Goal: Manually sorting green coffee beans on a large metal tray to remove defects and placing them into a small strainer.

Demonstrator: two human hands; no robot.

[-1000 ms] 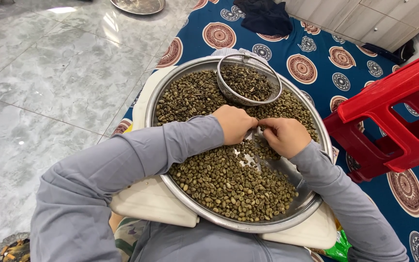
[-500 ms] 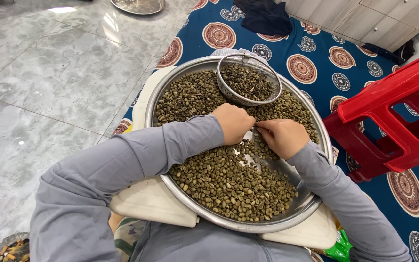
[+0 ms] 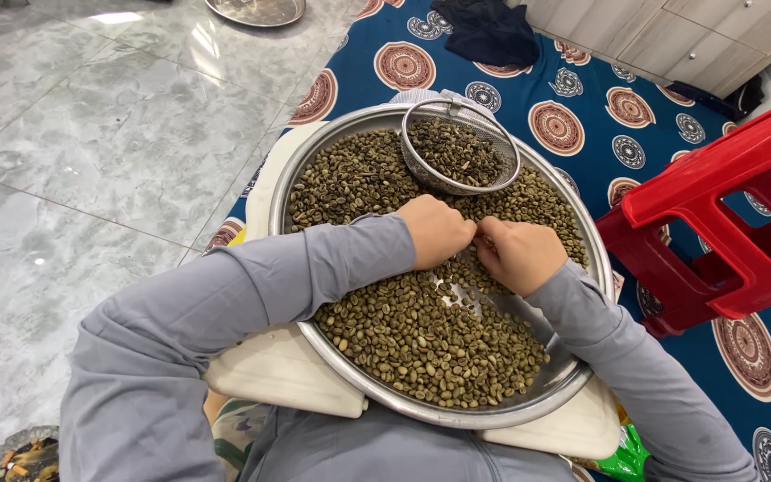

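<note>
There are 2 hands in view, the left hand (image 3: pixel 439 230) and the right hand (image 3: pixel 519 253), and 2 grey sleeves. There is 1 large round metal tray (image 3: pixel 573 375), 1 small mesh sieve (image 3: pixel 421 170) and green coffee beans (image 3: pixel 421 335) too many to count. There is 1 white board (image 3: pixel 269 370), 1 red plastic stool (image 3: pixel 725 196), 1 patterned blue cloth (image 3: pixel 582 107) and 1 further metal dish (image 3: pixel 256 9) on the floor.
</note>
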